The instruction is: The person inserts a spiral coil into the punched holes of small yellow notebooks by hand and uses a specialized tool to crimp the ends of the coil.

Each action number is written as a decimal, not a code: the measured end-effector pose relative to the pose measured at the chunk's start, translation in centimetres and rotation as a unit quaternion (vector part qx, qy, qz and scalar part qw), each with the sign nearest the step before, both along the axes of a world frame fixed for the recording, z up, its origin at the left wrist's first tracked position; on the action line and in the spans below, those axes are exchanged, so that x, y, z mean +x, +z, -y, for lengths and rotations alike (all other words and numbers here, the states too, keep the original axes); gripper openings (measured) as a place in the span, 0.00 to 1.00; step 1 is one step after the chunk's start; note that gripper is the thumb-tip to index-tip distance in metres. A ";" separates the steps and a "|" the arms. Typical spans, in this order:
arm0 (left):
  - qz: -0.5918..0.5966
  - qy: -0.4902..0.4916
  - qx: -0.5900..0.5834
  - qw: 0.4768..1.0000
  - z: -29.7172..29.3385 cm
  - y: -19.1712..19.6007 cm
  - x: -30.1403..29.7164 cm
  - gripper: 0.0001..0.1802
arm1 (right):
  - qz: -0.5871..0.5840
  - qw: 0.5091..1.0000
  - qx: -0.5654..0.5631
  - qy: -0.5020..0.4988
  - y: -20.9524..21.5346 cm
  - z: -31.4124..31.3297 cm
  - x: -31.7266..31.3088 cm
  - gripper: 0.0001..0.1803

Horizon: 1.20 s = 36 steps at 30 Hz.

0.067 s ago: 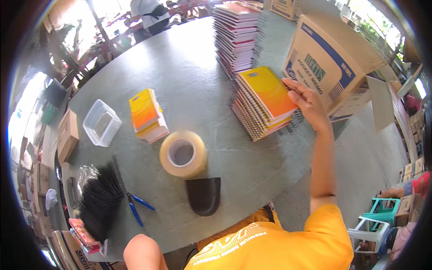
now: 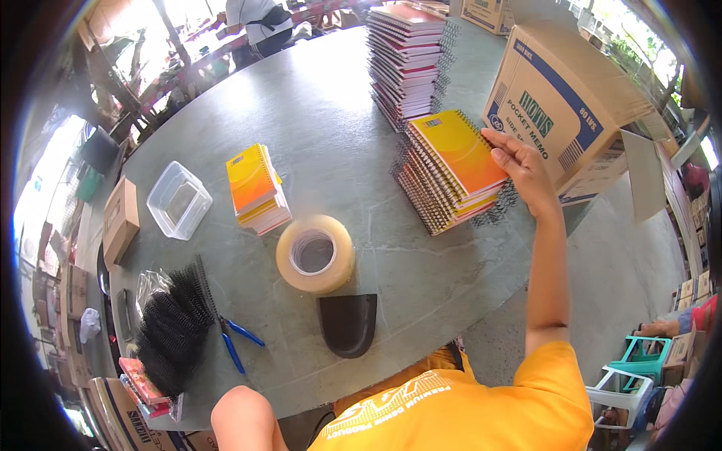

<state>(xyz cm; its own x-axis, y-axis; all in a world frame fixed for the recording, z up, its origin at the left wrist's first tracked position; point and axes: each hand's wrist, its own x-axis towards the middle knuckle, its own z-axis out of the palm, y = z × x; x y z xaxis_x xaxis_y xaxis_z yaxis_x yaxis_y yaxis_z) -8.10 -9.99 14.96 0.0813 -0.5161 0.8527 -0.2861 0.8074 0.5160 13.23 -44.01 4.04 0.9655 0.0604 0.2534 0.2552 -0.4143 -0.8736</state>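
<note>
Notebook stack point(image 2: 460, 154) with coils point(image 2: 415, 188) on both sides

Head view: your right hand point(image 2: 529, 171) touches the stack's right edge, on the desk point(image 2: 421, 282); whether it grips cannot be told. Opposed coils probably keep the layers level. Your left hand is out of view.

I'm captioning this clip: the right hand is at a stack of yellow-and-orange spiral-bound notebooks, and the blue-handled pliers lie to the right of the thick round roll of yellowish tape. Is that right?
Wrong side: the head view shows the blue-handled pliers to the left of the thick round roll of yellowish tape. The right hand is at that notebook stack.
</note>
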 end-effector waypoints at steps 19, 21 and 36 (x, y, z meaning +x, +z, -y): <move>0.170 0.770 0.404 0.463 -12.0 -16.0 22.4 0.10 | 0.393 0.899 -0.192 -0.014 2.9 -5.9 -6.9 0.10; 0.230 0.796 0.382 0.409 -12.7 -17.9 24.0 0.14 | 0.386 0.908 -0.161 0.043 2.4 -8.1 -7.6 0.09; 0.125 0.627 0.556 0.531 -13.3 -13.3 25.8 0.13 | 0.117 0.970 -0.032 0.209 -13.7 -16.1 -5.8 0.07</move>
